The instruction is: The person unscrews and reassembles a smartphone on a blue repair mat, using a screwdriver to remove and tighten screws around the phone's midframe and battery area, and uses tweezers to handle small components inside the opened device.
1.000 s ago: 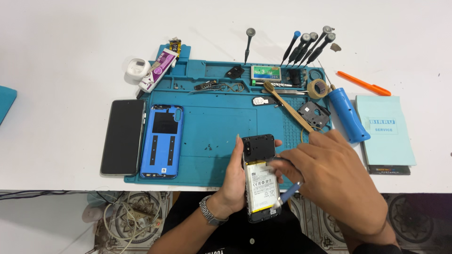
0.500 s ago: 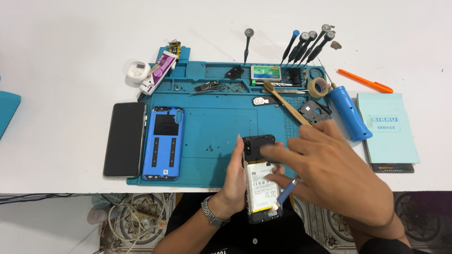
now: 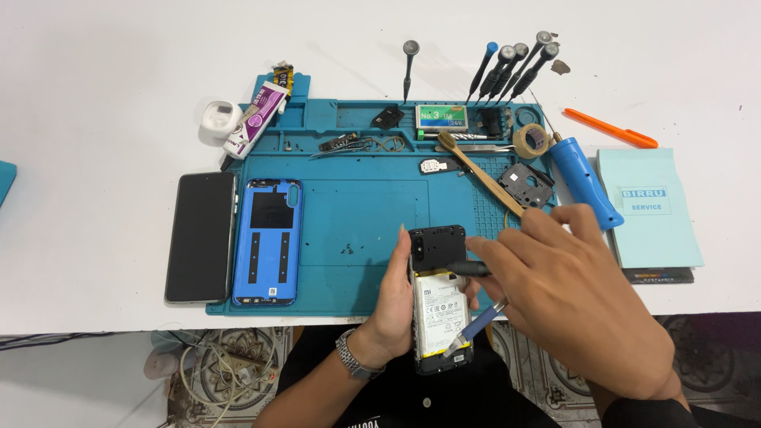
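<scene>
the person's left hand (image 3: 392,305) wraps around the left edge of an opened black smartphone with its back cover removed (image 3: 438,297), gripping it upright over the near edge of a teal silicone repair mat (image 3: 349,214). the phone's white battery shows in its lower half and a black plate covers its upper part. the right hand (image 3: 579,301) is closed around a thin black-handled screwdriver (image 3: 468,269), whose tip rests on the phone just below the black plate; a second slim tool with a blue grip (image 3: 476,325) pokes out beneath the same hand, lying across the phone's lower right side.

on the left part of the mat lies a blue plastic phone back cover (image 3: 267,242), inner face up, and just beside it, on the white table (image 3: 95,95), a black phone screen panel (image 3: 200,236). a wooden-handled brush (image 3: 479,174) lies diagonally on the mat's right side, near a small black plastic frame piece (image 3: 525,184). a blue cylindrical electric screwdriver (image 3: 585,181) rests at the mat's right edge, next to a pale teal booklet (image 3: 648,210). an orange pen-like tool (image 3: 610,128) lies further back, and several black-shafted precision screwdrivers (image 3: 511,67) fan out behind the mat. a white and purple glue tube (image 3: 255,119) sits at the mat's far left corner.
</scene>
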